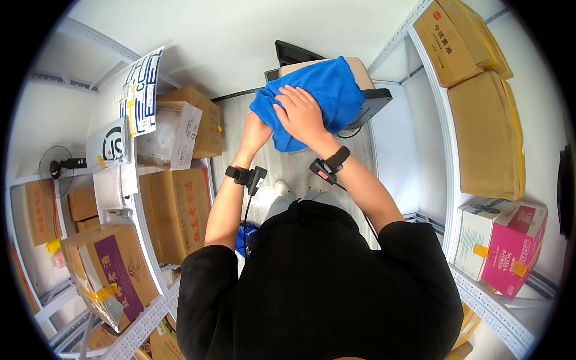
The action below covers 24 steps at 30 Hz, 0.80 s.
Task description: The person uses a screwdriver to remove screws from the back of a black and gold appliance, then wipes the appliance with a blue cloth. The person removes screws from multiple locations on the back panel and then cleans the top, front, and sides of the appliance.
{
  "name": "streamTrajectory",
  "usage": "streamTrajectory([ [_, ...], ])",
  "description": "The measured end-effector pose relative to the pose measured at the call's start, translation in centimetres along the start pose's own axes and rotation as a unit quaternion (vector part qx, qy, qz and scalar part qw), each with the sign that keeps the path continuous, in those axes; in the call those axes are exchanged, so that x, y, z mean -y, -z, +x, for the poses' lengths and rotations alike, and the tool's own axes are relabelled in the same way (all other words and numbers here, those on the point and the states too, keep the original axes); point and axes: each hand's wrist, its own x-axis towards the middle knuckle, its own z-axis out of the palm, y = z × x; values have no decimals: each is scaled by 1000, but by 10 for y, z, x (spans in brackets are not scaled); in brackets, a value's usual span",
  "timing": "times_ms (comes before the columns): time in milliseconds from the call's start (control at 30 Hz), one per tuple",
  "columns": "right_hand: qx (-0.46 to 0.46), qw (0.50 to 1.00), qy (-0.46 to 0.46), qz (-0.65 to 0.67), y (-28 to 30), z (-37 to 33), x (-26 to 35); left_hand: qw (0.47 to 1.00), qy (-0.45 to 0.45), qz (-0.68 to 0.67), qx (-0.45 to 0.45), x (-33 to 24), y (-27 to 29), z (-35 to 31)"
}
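Note:
A blue cloth (327,87) drapes in folds over a beige, box-like thing (361,73) in front of me. My right hand (300,115) lies on top of the cloth, fingers stretched out and pressing on it. At the cloth's bunched left edge is my left hand (257,131), its fingers tucked under the folds and out of sight. Dark flat parts (379,99) stick out to the right of the beige thing. A black strap with a small device (247,177) circles my left wrist, and a similar one (327,168) is on my right.
Metal shelving lines both sides. Cartons (177,210) and a small fan (57,168) are on the left. Brown cartons (486,135) and a pink-and-white box (504,246) fill the right shelves. A white wall (228,42) stands ahead, with grey flooring (231,141) below.

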Motion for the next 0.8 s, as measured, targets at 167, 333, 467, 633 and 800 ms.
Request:
streamTrajectory([
  [167, 11, 1000, 1, 12, 23, 1, -32, 996, 87, -2, 2, -10, -1, 0],
  [333, -6, 997, -45, -57, 69, -12, -98, 989, 125, -78, 17, -14, -1, 0],
  [467, -31, 992, -93, -86, 103, -26, -147, 990, 106, -85, 31, -10, -1, 1],
  [633, -1, 953, -295, -75, 116, -24, -167, 991, 91, -84, 56, -9, 2, 4],
  [800, -115, 948, -298, -2, 120, 21, -143, 991, 92, -75, 55, -11, 4, 5],
])
